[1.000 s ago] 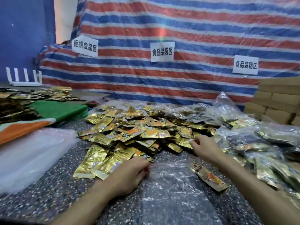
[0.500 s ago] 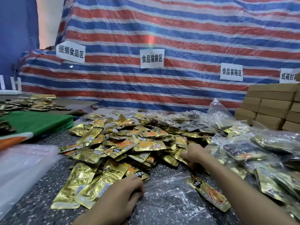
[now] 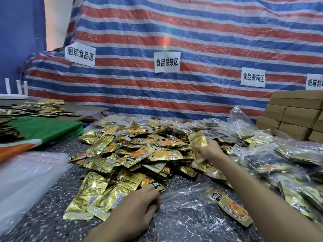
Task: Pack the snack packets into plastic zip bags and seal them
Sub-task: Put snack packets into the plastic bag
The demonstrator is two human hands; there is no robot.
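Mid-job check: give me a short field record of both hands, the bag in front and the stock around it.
left hand: grips the left edge of the clear zip bag, which lies flat on the table
right hand: holds one gold packet raised above the loose pile
lone packet: at the bag's right edge; inside or on top, cannot tell
filled bags: heaped on the right
empty bags: stacked on the left

Right grip (image 3: 208,149) stretches forward, pinching; left grip (image 3: 139,205) sits low, curled.
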